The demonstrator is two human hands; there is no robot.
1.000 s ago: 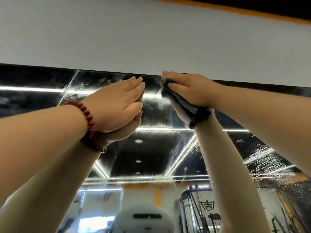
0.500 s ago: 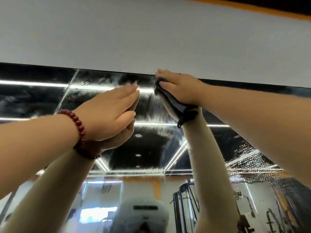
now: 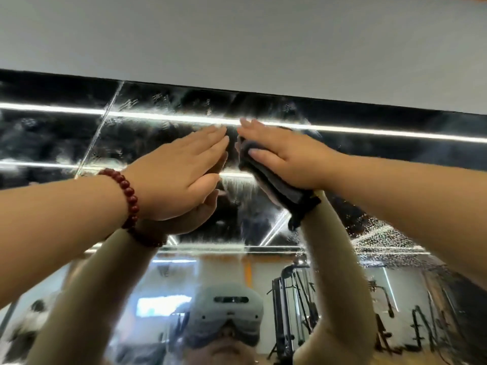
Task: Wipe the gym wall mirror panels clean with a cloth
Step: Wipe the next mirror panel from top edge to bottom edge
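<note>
The wall mirror panel (image 3: pixel 163 119) fills the middle of the view, streaked with wet smears near its top edge. My right hand (image 3: pixel 287 156) presses a dark grey cloth (image 3: pixel 271 180) flat against the glass with straight fingers, a little below the top edge. My left hand (image 3: pixel 179 175), with a red bead bracelet (image 3: pixel 130 198) on the wrist, rests flat and open on the mirror just left of the cloth. Both arms and a person wearing a headset show as reflections below.
A plain white wall (image 3: pixel 237 43) runs above the mirror's top edge. A vertical seam (image 3: pixel 105 119) between panels lies to the left. Water droplets (image 3: pixel 382 233) speckle the glass at right. Gym machines (image 3: pixel 290 299) are reflected low down.
My right hand and the cloth have slid down from the mirror's top edge and slightly left. The left hand has stayed flat on the glass, and the view has tilted lower.
</note>
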